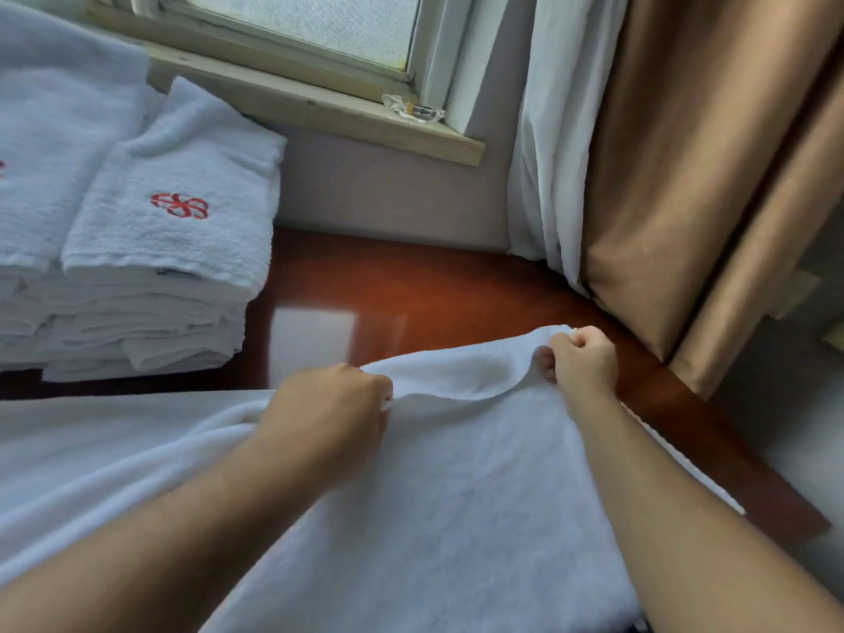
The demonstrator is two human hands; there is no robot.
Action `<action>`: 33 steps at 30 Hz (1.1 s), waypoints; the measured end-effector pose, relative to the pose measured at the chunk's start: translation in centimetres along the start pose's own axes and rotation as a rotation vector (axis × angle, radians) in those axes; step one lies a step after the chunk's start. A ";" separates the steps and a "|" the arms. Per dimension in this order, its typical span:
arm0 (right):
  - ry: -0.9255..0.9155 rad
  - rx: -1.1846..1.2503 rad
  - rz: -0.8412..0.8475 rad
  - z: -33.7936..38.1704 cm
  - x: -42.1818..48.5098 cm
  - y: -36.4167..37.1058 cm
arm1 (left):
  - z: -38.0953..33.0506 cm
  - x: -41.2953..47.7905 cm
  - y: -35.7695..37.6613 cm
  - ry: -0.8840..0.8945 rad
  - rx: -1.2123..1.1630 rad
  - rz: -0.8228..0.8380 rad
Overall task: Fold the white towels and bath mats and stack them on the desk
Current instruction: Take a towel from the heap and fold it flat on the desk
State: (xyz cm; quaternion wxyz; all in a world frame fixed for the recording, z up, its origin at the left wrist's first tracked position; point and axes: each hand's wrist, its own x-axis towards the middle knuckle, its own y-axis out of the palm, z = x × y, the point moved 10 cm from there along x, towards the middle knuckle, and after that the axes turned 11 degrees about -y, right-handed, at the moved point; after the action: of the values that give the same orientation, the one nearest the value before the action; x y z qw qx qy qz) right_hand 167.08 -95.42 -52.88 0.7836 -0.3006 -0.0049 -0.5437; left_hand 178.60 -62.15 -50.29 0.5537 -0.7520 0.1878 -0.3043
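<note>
A person's left hand and right hand each clamp the far edge of a white towel spread over the near side of a red-brown bench. The fingers are curled tight on the cloth, the right hand at the far corner and the left further along the edge. The edge between them is raised off the bench. Folded towels sit in a stack at the bench's far left, the top one bearing a red emblem. The step in hand appears to be a fold of this towel. The next move likely calls for carrying the held edge over evenly, corners matched, before it joins the stack.
</note>
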 end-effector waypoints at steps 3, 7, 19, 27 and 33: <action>-0.043 0.041 0.035 0.5 0.4 0.2 | -0.5 -0.6 0.9 -0.125 -0.133 0.179; -0.179 -0.107 -0.049 2.1 0.7 -2.2 | -1.8 -3.2 1.1 -0.128 -0.367 0.249; 0.077 -0.087 -0.368 -1.7 -2.6 -6.5 | -5.0 -8.0 -0.5 0.280 -0.129 -0.232; -0.439 -0.630 -0.259 6.1 -3.8 -4.1 | -4.9 -7.5 0.0 0.262 -0.138 -0.176; -0.234 -0.777 0.703 5.2 -6.3 6.8 | -4.0 -5.7 1.1 0.258 -0.096 -0.045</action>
State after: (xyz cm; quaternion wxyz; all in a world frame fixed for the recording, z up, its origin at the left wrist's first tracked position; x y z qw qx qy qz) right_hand 172.01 -85.97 -53.89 0.7436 -0.6106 0.2103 -0.1730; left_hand 171.70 -61.84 -51.91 0.4814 -0.7363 0.2548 -0.4014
